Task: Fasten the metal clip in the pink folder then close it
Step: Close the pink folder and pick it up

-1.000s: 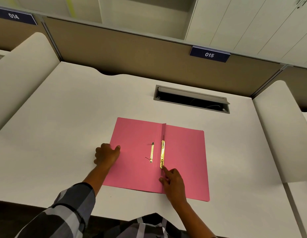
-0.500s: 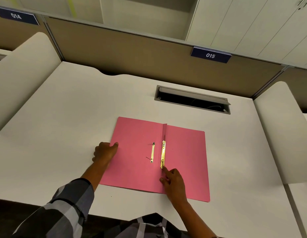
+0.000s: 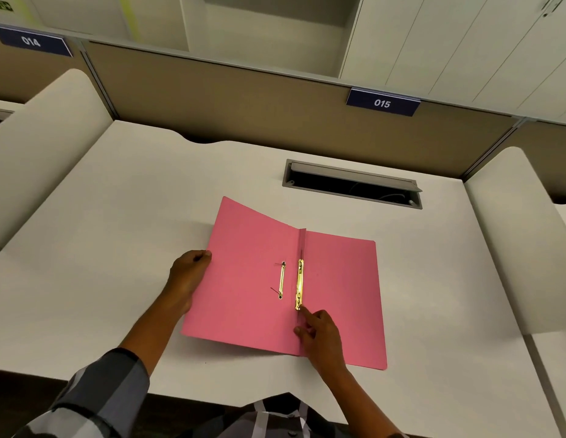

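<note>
A pink folder (image 3: 243,279) lies open on the white worktop (image 3: 117,216), its spine fold running away from the person. The right half lies flat; the left cover is raised off the worktop, its far corner highest.

The left hand (image 3: 188,273) holds the outer edge of that left cover about halfway along. Its grip is curled around the edge with the thumb (image 3: 203,255) on the near face of the cover; the other fingers are behind the cover or folded under, so how tightly they press cannot be told. The rest of the cover stretches to the right of this hand, towards the fold.

The right hand (image 3: 319,336) rests on the folder at the near end of the fold. Its grip is not pinching anything: the index finger (image 3: 307,312) is stretched out, the tip touching the near end of the metal clip (image 3: 299,284), while the other fingers are bent in against the pink card. The clip, a shiny gold strip, lies along the fold and runs straight away from that fingertip. Just to the left of it, on the inside of the raised cover, is a thinner gold strip (image 3: 281,280) with a small hole at each end, parallel to the clip and apart from it, lying between the two hands.

Beyond the folder, further from both hands, a grey cable slot (image 3: 351,183) is set into the worktop. Behind it, the partition carries a dark label (image 3: 382,103) reading 015. A checked sleeve (image 3: 95,393) covers the left forearm.
</note>
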The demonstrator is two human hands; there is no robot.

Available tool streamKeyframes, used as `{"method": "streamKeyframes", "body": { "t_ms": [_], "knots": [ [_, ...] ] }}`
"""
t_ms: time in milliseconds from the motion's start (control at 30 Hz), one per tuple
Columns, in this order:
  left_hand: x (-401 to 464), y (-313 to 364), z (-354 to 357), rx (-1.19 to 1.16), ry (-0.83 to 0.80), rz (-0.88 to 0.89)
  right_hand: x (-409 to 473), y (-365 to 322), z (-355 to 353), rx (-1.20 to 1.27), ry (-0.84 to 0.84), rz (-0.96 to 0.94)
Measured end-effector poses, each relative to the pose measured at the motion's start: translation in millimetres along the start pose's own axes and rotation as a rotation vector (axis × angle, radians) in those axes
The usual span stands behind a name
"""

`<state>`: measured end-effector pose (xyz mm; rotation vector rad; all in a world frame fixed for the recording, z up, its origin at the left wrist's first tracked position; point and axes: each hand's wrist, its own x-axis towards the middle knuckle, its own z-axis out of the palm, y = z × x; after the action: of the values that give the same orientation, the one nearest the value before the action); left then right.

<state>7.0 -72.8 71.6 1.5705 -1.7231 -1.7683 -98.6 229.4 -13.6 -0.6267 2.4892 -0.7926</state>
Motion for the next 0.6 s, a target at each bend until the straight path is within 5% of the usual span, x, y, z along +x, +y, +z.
{"method": "streamKeyframes", "body": {
  "t_ms": [300,600],
  "knots": [
    [-50.3,23.6,13.5,-0.224,-0.226,-0.022,4.5,-4.1,-14.0,0.239,0.084,0.083],
    [-96.2,39.1,70.6,-0.11,-0.412,0.075,6.5,-37.7,-52.9,0.723,0.133,0.178]
  ]
}}
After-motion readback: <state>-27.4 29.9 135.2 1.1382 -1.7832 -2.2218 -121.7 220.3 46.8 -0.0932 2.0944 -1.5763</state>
